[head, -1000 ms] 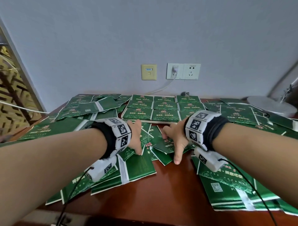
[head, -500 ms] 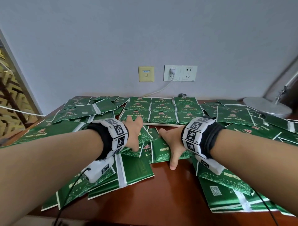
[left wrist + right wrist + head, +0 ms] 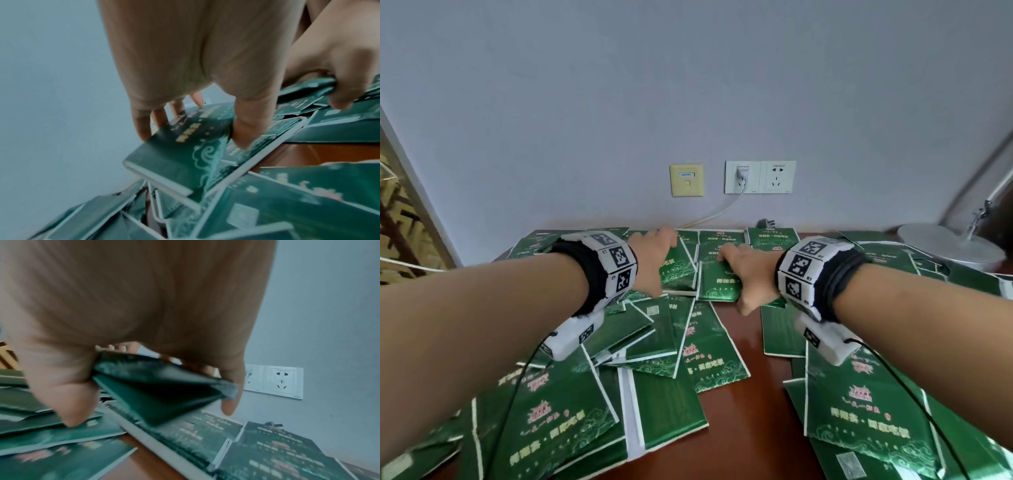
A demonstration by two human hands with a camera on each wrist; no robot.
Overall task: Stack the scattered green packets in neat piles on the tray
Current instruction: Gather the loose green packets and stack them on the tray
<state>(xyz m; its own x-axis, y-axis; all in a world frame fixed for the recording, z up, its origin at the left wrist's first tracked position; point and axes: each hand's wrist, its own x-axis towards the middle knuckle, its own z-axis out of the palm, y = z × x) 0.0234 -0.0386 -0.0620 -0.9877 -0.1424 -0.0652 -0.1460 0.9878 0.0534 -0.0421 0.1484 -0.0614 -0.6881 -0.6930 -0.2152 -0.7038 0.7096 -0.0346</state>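
Observation:
Loose green packets [image 3: 558,421] lie scattered over the brown table. At the back centre a white-rimmed tray [image 3: 678,293] holds neat piles of packets [image 3: 772,236]. My left hand [image 3: 661,263] hovers over the tray's left part and grips one green packet [image 3: 185,146] between thumb and fingers [image 3: 141,128], tilted. My right hand [image 3: 746,277] holds a thin stack of packets [image 3: 160,386] over the tray's front edge [image 3: 164,451], with the thumb under it and the fingers on top. In the head view that stack [image 3: 717,286] shows left of the right hand.
More loose packets [image 3: 866,411] cover the table's right side, with a bare strip of brown wood [image 3: 750,411] between the heaps. A lamp base [image 3: 952,246] stands at the back right. Wall sockets [image 3: 760,176] with a plugged cord sit behind the tray.
Both hands have left the loose heap in the middle of the table and moved up and back over the tray, each carrying packets.

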